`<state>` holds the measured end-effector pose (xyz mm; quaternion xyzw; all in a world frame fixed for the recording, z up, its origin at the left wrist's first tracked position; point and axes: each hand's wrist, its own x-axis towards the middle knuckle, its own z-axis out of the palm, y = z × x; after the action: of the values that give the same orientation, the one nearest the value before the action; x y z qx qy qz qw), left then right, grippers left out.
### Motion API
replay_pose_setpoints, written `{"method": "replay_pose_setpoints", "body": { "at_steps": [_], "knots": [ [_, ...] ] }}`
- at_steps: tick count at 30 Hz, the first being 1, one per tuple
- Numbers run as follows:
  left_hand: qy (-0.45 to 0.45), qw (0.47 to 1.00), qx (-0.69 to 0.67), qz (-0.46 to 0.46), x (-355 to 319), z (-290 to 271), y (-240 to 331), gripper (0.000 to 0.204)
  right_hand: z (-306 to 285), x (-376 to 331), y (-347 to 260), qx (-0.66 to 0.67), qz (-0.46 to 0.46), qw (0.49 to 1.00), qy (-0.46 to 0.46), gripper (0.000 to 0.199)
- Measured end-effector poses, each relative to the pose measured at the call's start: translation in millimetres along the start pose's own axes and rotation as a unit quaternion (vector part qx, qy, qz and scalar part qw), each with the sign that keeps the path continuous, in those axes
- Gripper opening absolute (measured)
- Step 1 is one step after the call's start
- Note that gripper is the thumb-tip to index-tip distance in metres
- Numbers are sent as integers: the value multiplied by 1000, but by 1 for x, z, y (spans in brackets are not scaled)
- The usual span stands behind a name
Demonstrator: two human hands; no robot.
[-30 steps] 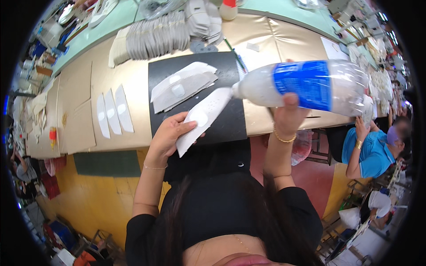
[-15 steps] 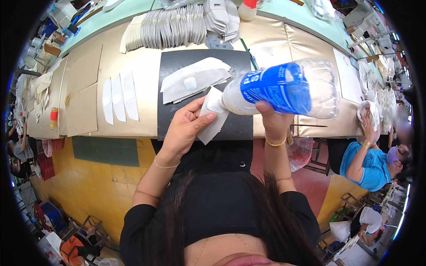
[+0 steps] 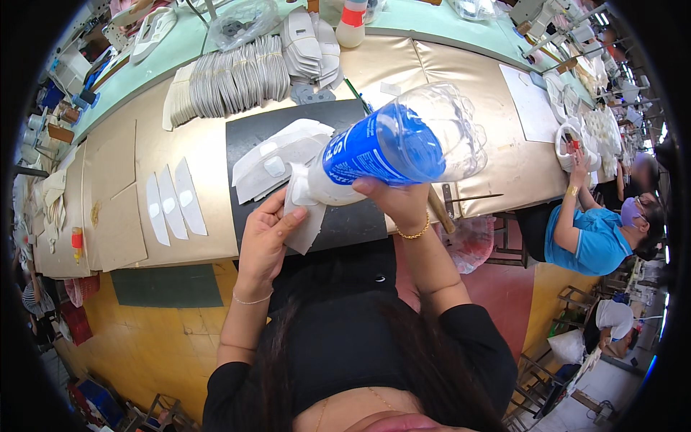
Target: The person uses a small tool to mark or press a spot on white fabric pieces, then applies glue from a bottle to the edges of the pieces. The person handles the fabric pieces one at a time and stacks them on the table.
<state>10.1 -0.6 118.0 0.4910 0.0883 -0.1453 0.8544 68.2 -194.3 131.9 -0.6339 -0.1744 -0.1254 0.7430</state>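
A clear plastic bottle (image 3: 381, 147) with a blue label is tilted in my right hand (image 3: 402, 205), which is wrapped round its lower side. Its whitish neck end points down to the left. Between the thumb and fingers of my left hand (image 3: 263, 241) is a light grey, flat cut piece (image 3: 309, 234), seemingly fabric or leather, with the bottle's mouth against its upper part. The mouth covers that spot, so I cannot see what lies under it. Just beyond, a pile of similar pieces (image 3: 252, 173) with small white patches rests on a black mat (image 3: 353, 230).
Three patched strips (image 3: 169, 205) lie left of the mat. Banded stacks of grey pieces (image 3: 237, 75) stand at the back, near a red-banded bottle (image 3: 351, 25). A wooden handle (image 3: 440, 210) and a thin metal rod (image 3: 471, 198) lie right. A co-worker in blue (image 3: 586, 234) sits farther right.
The head view has shifted and turned, so the table appears moved left. The bottle slants more steeply now. Both hands keep their holds, and the bottle's mouth is still at the piece.
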Motion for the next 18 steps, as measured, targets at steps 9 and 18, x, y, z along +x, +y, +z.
{"method": "replay_pose_setpoints", "body": {
  "at_steps": [9, 18],
  "knots": [
    [-7, 1000, 11, -20, 1, 4, 2, 47, -7, 4, -1, -185, -72, 979, -39, 63],
    [-41, 997, -40, -58, 1, 4, 7, 53, -19, -6, 32, -381, -114, 905, -149, 78]
  ]
}}
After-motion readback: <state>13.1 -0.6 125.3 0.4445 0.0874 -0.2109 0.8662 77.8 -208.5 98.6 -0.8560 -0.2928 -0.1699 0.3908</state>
